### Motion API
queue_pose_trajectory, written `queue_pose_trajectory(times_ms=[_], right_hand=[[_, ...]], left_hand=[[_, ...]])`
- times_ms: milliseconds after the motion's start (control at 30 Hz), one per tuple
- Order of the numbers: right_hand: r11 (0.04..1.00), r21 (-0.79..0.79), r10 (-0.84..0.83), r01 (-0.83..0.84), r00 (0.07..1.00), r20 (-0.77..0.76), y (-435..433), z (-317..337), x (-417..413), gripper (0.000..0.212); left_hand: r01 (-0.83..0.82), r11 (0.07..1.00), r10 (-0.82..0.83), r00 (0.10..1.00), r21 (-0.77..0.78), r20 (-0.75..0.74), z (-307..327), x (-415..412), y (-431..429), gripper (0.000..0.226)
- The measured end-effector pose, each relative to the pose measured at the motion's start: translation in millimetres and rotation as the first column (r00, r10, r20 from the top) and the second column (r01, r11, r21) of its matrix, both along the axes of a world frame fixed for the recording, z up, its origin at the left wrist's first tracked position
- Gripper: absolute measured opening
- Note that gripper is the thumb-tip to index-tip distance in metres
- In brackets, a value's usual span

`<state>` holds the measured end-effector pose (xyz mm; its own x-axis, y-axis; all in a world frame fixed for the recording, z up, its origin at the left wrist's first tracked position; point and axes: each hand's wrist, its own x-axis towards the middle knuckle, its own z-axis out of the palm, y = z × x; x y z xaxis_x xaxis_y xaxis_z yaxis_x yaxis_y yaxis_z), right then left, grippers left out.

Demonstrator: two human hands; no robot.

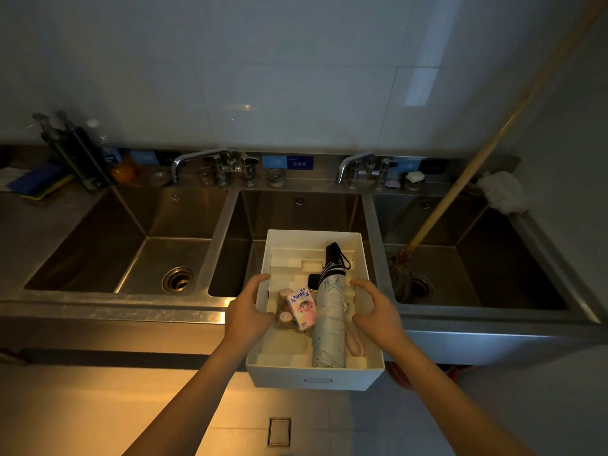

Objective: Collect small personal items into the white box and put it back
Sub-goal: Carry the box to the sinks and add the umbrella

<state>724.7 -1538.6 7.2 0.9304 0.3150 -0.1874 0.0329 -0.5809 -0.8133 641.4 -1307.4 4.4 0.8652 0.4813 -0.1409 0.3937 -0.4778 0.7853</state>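
Observation:
The white box [315, 376] is held over the front edge of the middle sink, half past the counter. My left hand [247, 311] grips its left wall, thumb inside. Its right wall sits in the curled fingers of my right hand [377, 311]. Inside lie a folded pale grey umbrella [329, 324] with a black handle, a pink tissue pack [301, 308], a small brownish item [283, 311] next to the pack and a dark flat object [314, 280] partly under the umbrella. White foam inserts line the box floor.
Three steel sinks [131, 245] run along the counter, with taps [200, 162] behind. A mop [437, 218] leans in the right sink. Sponges and bottles [75, 153] stand at the back left. A floor drain [279, 432] lies below.

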Motion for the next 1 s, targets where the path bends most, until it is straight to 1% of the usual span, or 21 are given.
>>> queue_pose_trajectory(times_ms=[100,300,400,500,700,767,1000], right_hand=[[1.0,0.029,0.005,-0.005,1.0,0.005,-1.7,12.9,0.8,0.058],[0.998,0.069,0.004,-0.009,0.997,0.073,-2.8,51.7,4.9,0.061],[0.995,0.095,0.012,-0.024,0.992,0.126,-2.3,69.3,7.1,0.066],[0.993,0.111,0.022,-0.039,0.989,0.145,-0.5,81.5,8.2,0.072],[0.986,0.152,0.034,-0.062,0.983,0.181,5.8,89.9,10.4,0.071],[0.985,0.156,0.041,-0.07,0.983,0.178,6.9,90.3,10.1,0.071],[0.985,0.163,0.033,-0.06,0.985,0.167,-13.1,86.8,10.4,0.069]], left_hand=[[0.018,1.0,-0.018,1.0,0.014,0.021,17.5,4.5,-0.4,0.071],[0.022,1.0,-0.023,0.997,0.008,0.074,45.3,12.0,-0.6,0.074],[0.014,1.0,-0.015,0.994,0.016,0.104,58.2,14.0,-0.4,0.076],[-0.008,1.0,0.005,0.992,0.024,0.126,71.7,15.1,1.1,0.075],[-0.043,0.998,0.037,0.987,0.038,0.156,88.9,7.8,3.5,0.072],[-0.055,0.997,0.045,0.987,0.059,0.157,91.2,4.5,2.6,0.071],[-0.052,0.997,0.044,0.988,0.054,0.151,92.0,8.0,-14.7,0.071]])
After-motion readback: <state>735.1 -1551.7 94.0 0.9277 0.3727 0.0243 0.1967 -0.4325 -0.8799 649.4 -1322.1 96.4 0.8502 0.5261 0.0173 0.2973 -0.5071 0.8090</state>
